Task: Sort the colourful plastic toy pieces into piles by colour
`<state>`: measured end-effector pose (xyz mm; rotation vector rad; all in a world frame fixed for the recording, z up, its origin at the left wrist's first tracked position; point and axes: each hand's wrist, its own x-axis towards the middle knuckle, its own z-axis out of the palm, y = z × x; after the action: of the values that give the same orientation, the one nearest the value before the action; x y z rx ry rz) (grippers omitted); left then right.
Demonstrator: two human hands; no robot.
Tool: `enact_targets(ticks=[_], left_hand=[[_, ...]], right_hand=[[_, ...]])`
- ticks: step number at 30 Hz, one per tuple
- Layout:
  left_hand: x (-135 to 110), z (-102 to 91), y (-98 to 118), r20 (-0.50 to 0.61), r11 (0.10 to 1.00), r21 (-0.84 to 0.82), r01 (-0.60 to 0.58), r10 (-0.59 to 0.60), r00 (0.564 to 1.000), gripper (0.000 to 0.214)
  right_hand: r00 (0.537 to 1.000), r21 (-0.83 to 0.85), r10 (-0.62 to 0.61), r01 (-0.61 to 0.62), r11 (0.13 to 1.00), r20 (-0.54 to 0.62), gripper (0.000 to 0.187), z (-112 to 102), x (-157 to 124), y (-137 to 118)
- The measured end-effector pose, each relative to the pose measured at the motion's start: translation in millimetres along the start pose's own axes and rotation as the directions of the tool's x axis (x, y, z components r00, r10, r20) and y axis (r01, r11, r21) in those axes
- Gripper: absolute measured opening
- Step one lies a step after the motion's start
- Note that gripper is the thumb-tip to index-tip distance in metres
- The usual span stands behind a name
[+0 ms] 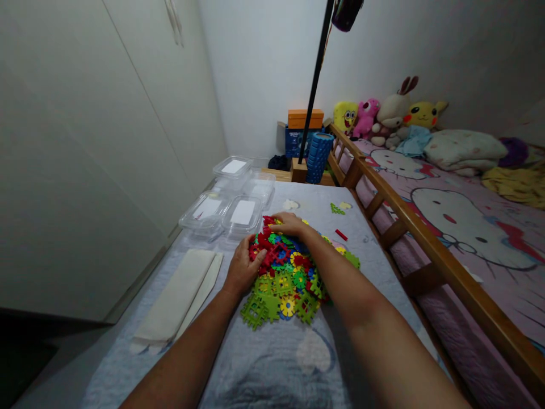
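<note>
A heap of colourful plastic interlocking toy pieces lies on the cloth-covered table. Red pieces are gathered at its left side, with green square ones nearest to me and yellow and blue flower-shaped ones among them. My left hand rests against the left edge of the heap, thumb apart from the fingers, touching red pieces. Over the far side reaches my right hand, its fingers extended onto the pieces; the fingertips are partly hidden. My right forearm covers part of the heap's right side.
Clear lidded plastic boxes with white labels stand at the back left. A folded cream cloth lies on the left. Loose green and red pieces lie beyond the heap. A wooden bed rail runs along the right.
</note>
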<state>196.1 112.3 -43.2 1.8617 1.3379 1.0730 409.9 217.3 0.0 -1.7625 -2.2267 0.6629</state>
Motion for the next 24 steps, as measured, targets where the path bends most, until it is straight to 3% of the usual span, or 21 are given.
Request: enact_targets(ticks=[5,9,11,14,15,18,20,24], left_hand=[[0,0.5,-1,0.003,0.999,0.037,-0.032,0.032,0.999,0.056],[0,-1.4,1,0.014,0.997,0.062,-0.047,0.046,0.999,0.055],[1,-2.8,2,0.023,0.996,0.068,-0.049,0.048,0.999,0.055],[1,-4.8,3,0.047,0.998,0.054,-0.030,0.028,0.999,0.056],[2,-5.3,3,0.050,0.999,0.046,-0.022,0.019,0.999,0.056],[2,-6.4,3,0.062,0.999,0.042,-0.010,0.008,0.998,0.057],[2,-6.6,2,0.068,0.999,0.039,-0.014,0.011,0.998,0.057],[3,-6.3,2,0.058,0.999,0.032,-0.021,0.019,0.998,0.056]], right_hand=[[0.967,0.028,-0.216,0.215,0.976,0.131,0.042,-8,-22,-11],[0.937,0.183,-0.350,0.340,0.922,0.019,0.041,-23,-58,-2],[0.954,0.245,-0.284,0.299,0.922,-0.097,0.044,-31,-81,16],[0.956,0.240,-0.018,0.091,0.967,-0.293,0.039,-35,-114,59],[0.929,0.220,0.101,-0.021,0.975,-0.356,0.039,-34,-124,74],[0.782,0.173,0.393,-0.354,0.919,-0.484,0.045,-21,-146,109],[0.740,0.125,0.453,-0.455,0.882,-0.497,0.044,-8,-154,119],[0.819,0.092,0.353,-0.351,0.932,-0.452,0.033,10,-147,108]])
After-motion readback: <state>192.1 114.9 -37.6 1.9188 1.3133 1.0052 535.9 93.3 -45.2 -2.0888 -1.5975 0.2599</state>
